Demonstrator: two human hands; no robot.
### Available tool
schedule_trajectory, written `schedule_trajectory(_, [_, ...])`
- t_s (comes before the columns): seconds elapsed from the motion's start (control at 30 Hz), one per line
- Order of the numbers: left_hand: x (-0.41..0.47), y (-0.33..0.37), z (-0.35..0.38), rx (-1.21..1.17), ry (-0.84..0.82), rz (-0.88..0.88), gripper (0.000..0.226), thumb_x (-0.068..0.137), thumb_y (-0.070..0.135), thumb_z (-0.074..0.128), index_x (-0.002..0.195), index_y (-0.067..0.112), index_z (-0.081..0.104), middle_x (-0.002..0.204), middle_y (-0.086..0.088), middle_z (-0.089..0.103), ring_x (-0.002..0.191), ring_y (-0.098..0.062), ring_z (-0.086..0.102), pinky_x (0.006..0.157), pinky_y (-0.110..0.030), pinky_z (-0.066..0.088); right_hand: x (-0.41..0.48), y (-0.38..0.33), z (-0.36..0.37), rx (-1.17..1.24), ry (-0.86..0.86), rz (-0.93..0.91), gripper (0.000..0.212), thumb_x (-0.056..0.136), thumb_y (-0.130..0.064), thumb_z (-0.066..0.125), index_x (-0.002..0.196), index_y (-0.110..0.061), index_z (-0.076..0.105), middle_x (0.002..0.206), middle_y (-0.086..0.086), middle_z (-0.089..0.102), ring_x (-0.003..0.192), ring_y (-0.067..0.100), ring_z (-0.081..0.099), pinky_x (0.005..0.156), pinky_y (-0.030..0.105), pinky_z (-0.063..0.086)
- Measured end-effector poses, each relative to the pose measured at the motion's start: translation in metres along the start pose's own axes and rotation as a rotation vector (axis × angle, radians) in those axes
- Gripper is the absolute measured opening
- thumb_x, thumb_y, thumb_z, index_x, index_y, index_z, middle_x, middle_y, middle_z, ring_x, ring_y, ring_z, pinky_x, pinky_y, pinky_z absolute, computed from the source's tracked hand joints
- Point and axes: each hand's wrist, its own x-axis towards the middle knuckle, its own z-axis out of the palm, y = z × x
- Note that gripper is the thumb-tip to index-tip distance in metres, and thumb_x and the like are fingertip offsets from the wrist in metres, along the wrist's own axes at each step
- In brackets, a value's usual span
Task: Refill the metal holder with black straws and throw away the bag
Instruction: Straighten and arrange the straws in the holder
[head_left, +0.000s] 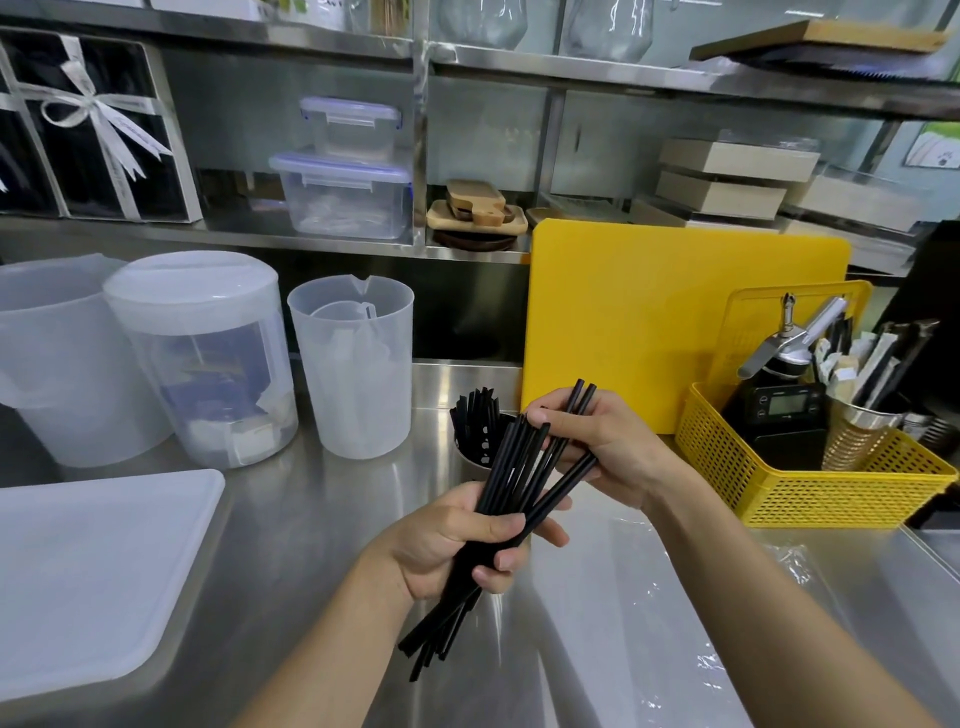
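My left hand grips a fanned bundle of black straws around its middle, tips pointing up and away. My right hand pinches a few straws near their upper ends, two of them sticking out above its fingers. Just behind the bundle stands the metal holder, with several black straws upright in it; the bundle hides most of its body. The clear plastic bag lies flat on the steel counter under my right forearm.
Translucent jugs stand at the left, with a white cutting board in front of them. A yellow board leans behind the holder. A yellow basket with a scale and utensils sits at the right. Shelves run along the back.
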Motion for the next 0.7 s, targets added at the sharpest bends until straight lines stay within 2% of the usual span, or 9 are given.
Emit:
schedule_trajectory(0.17, [0.001,0.0,0.001,0.022,0.025,0.005,0.04,0.084,0.008,0.058,0.122,0.0,0.05,0.094,-0.008,0.066,0.055,-0.006,0.048,0.043,-0.014,0.037,0.001,0.0,0.0,-0.07,0.055,-0.046,0.014,0.068,-0.022,0.074,0.072,-0.009,0.069,0.054,0.004,0.058,0.046,0.015,0.039,0.046,0.026,0.024])
schedule_trajectory(0.23, [-0.001,0.001,-0.001,0.03,0.04,0.002,0.042,0.084,0.007,0.055,0.124,-0.002,0.048,0.093,-0.007,0.064,0.054,-0.006,0.047,0.043,-0.014,0.037,0.002,-0.002,-0.002,-0.039,0.094,-0.1,0.009,0.078,-0.013,0.066,0.073,-0.006,0.066,0.051,0.002,0.053,0.043,0.012,0.037,0.043,0.023,0.026])
schedule_trajectory(0.3, [-0.004,0.001,-0.002,0.031,0.035,-0.02,0.041,0.086,0.004,0.05,0.126,-0.002,0.045,0.091,-0.006,0.063,0.053,-0.005,0.045,0.042,-0.014,0.037,0.003,-0.004,-0.009,0.066,0.132,-0.126,0.011,0.085,-0.005,0.058,0.075,-0.002,0.061,0.051,0.003,0.046,0.039,0.007,0.028,0.036,0.016,0.021])
schedule_trajectory(0.4, [-0.007,0.0,-0.004,0.029,0.023,-0.053,0.037,0.087,0.002,0.045,0.124,0.0,0.047,0.087,-0.003,0.06,0.051,-0.004,0.041,0.04,-0.012,0.034,0.002,-0.004,-0.015,0.137,0.121,-0.078,0.006,0.083,-0.005,0.057,0.077,-0.004,0.056,0.052,0.002,0.045,0.039,0.006,0.025,0.034,0.013,0.018])
schedule_trajectory(0.53, [-0.002,-0.002,-0.003,0.027,0.009,-0.077,0.035,0.088,0.003,0.045,0.123,0.001,0.049,0.085,-0.001,0.061,0.051,-0.004,0.041,0.039,-0.012,0.033,0.0,0.005,-0.009,-0.003,0.059,0.041,0.009,0.09,-0.007,0.054,0.081,-0.008,0.054,0.056,0.001,0.044,0.038,0.006,0.027,0.035,0.018,0.012])
schedule_trajectory(0.63, [-0.001,-0.003,-0.003,0.029,0.015,-0.083,0.035,0.088,0.004,0.046,0.123,0.002,0.05,0.086,-0.002,0.06,0.052,-0.004,0.04,0.04,-0.012,0.034,0.001,0.007,-0.006,-0.037,0.122,0.011,0.016,0.093,-0.012,0.049,0.078,-0.007,0.05,0.053,0.0,0.043,0.038,0.008,0.024,0.036,0.021,0.012])
schedule_trajectory(0.7, [-0.003,-0.003,-0.006,0.035,0.024,-0.085,0.036,0.088,0.004,0.047,0.124,0.002,0.049,0.086,-0.002,0.059,0.052,-0.004,0.04,0.039,-0.012,0.033,0.006,0.003,-0.008,0.002,0.25,-0.044,0.021,0.095,-0.014,0.044,0.074,-0.008,0.045,0.051,0.002,0.036,0.037,0.011,0.023,0.036,0.021,0.015])
